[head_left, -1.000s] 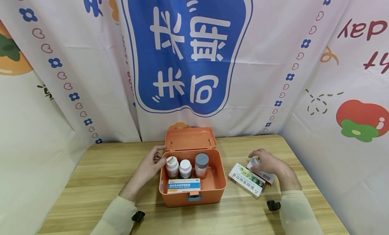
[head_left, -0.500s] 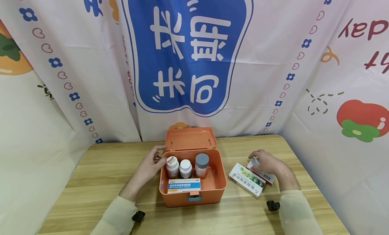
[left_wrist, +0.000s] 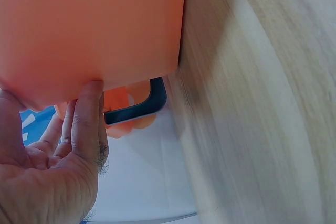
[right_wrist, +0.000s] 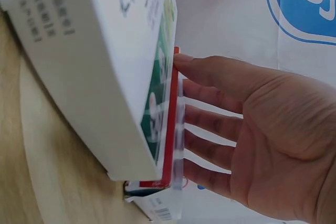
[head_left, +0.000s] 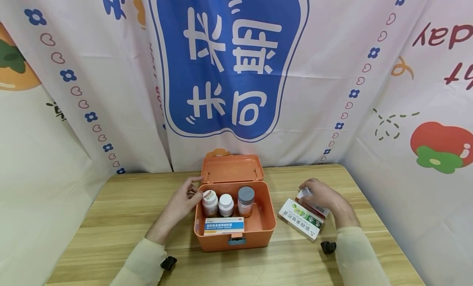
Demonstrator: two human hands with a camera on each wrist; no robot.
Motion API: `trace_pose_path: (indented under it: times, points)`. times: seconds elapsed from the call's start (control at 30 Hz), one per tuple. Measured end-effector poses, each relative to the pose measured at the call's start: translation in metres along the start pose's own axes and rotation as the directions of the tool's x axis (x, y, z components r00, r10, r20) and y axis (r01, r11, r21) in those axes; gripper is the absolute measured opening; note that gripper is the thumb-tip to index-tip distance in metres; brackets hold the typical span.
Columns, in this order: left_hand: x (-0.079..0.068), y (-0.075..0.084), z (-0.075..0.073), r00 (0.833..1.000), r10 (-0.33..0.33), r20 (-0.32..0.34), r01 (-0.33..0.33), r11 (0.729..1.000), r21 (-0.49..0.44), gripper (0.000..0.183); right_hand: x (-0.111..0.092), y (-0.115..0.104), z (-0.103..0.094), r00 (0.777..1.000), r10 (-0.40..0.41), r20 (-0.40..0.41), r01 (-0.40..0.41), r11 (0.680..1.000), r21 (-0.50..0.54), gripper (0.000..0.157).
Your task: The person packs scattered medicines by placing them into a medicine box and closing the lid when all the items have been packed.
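Note:
In the head view, an orange storage box (head_left: 258, 242) stands with its lid (head_left: 232, 169) raised. Three pill bottles fill its back: a white-capped one (head_left: 210, 205), a smaller white one (head_left: 226, 206) and a grey-capped one (head_left: 245, 203). A blue-and-white medicine box (head_left: 223, 226) lies at the front inside. My left hand (head_left: 183, 201) rests its fingers against the box's left side near the rim. To the right, my right hand (head_left: 322, 194) pinches a red-edged medicine box (right_wrist: 170, 124) between thumb and fingers. It is tilted up behind a white-and-green medicine box (head_left: 301, 219).
The wooden table (head_left: 148, 257) carries everything. A printed white curtain (head_left: 314, 125) hangs behind the storage box, and more printed cloth closes both sides. A dark handle (left_wrist: 142, 109) shows beside the storage box in the left wrist view.
My right hand has shifted slightly left and back, moving the red-edged medicine box with it and tilting it up. My left hand stays at the storage box.

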State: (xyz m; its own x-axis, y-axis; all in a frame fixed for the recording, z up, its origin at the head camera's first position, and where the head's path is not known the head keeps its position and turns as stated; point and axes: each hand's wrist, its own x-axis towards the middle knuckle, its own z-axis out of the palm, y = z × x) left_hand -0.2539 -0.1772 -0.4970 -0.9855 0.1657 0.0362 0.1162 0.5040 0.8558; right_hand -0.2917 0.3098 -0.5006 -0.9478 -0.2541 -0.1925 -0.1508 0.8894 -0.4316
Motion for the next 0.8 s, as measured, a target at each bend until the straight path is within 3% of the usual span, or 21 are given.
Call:
trace_pose_path:
  times: [0.53,0.8]
  points:
    - [0.0,0.001,0.0,1.0,0.005,-0.002,-0.005,1.0,-0.008,0.053,0.022,0.005,0.003,0.999,0.01,-0.038,-0.009,1.0,0.008,0.052]
    - [0.0,0.001,-0.001,1.0,-0.001,-0.003,0.001,1.0,0.005,0.053,0.017,0.009,0.004,0.998,0.032,-0.06,-0.033,0.999,-0.012,0.068]
